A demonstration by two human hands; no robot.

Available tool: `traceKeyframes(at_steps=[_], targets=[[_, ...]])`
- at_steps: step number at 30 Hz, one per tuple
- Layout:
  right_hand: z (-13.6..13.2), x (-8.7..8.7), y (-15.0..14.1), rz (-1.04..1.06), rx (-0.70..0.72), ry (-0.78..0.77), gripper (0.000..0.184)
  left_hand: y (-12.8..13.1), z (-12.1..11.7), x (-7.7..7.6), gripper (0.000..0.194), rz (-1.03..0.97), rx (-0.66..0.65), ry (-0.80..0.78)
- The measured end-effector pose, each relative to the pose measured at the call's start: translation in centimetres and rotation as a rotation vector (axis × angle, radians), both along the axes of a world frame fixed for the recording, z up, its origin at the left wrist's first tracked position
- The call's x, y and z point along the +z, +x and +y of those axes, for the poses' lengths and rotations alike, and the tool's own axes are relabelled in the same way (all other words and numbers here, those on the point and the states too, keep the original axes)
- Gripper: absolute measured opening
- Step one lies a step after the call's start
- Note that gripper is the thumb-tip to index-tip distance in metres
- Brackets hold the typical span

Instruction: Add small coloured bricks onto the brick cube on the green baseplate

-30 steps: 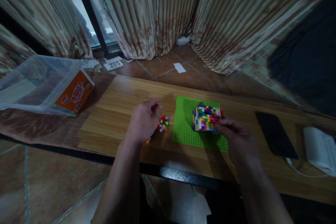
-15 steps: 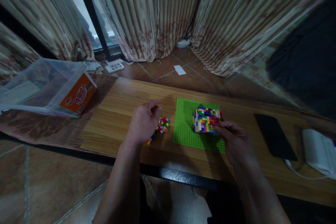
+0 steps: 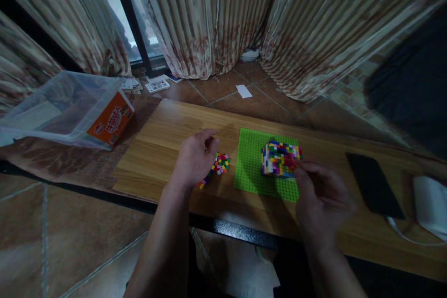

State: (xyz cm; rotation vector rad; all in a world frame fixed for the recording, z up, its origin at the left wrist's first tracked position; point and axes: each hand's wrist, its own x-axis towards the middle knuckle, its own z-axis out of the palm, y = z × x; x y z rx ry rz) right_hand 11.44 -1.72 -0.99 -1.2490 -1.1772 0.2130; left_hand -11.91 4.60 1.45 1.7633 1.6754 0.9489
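A cube-shaped block of small multicoloured bricks (image 3: 281, 158) stands on a green studded baseplate (image 3: 249, 167) on the wooden table. My right hand (image 3: 321, 195) is just right of and below the block. Its curled fingers are at the block's near right corner, smeared by motion, so I cannot tell whether they touch it. My left hand (image 3: 194, 158) rests on the table left of the baseplate. Its fingers are curled and thumb and forefinger are pressed together. A little heap of loose coloured bricks (image 3: 220, 165) lies right beside its fingertips.
A clear plastic tub with an orange label (image 3: 70, 109) lies tipped at the far left. A black phone (image 3: 373, 184) and a white device with a cable (image 3: 430, 205) lie at the right. Curtains hang behind, and the table's dark front edge (image 3: 237, 230) is near me.
My right hand has drawn back a little from the block, toward me, and is now blurred. The left hand stays curled by the loose bricks. The view has shifted slightly.
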Motion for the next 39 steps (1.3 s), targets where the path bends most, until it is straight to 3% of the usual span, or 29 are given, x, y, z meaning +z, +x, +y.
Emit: traceKeyframes(at_steps=[5, 9, 19, 25, 32, 39], targets=[[-1.0, -0.5, -3.1, -0.358, 0.299, -0.092, 0.014, 0.0, 0.0, -0.1, 0.034, 0.009, 0.004, -0.005], [-0.6, -1.5, -4.7, -0.467, 0.415, -0.195, 0.015, -0.1, 0.0, -0.2, 0.032, 0.014, 0.001, 0.013], [0.7, -3.8, -6.2, -0.63, 0.431, -0.283, 0.024, -0.2, -0.2, 0.4, 0.034, 0.014, -0.002, -0.009], [1.3, -4.0, -6.6, -0.732, 0.407, -0.333, 0.025, -0.3, -0.3, 0.5, 0.032, 0.024, 0.005, 0.011], [0.8, -3.6, -5.7, -0.661, 0.49, -0.329, 0.016, -0.4, -0.4, 0.4, 0.032, 0.013, 0.003, -0.003], [0.6, -4.0, -5.9, -0.645, 0.451, -0.316, 0.019, -0.3, -0.4, 0.4, 0.032, 0.012, -0.007, 0.003]])
